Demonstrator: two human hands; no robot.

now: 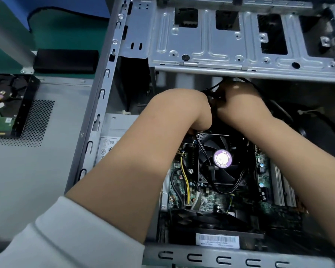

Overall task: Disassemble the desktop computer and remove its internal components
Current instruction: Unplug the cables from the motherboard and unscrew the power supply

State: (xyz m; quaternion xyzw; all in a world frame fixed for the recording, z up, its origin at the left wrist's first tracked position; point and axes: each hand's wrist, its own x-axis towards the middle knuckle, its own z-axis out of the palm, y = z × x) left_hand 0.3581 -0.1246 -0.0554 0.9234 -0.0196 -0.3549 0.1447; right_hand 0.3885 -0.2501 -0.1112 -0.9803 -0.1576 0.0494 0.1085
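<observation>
The open grey computer case [97, 105] lies on its side and fills the view. Inside it sits the green motherboard [207, 200] with a black CPU fan [220, 161] bearing a purple sticker. Both hands reach deep into the case, just under the metal drive cage [211, 45]. My left hand [190, 107] bends downward at the wrist, its fingers hidden behind it. My right hand [238, 101] curls around a bundle of black cables [214, 89] between the two hands. The fingertips of both hands are out of sight.
A removed hard drive [2, 105] with a black bracket lies on the detached grey side panel [37, 161] at the left. A black pad [66, 60] rests behind it on the green mat [70, 29]. A rear case fan [207, 217] sits near the bottom edge.
</observation>
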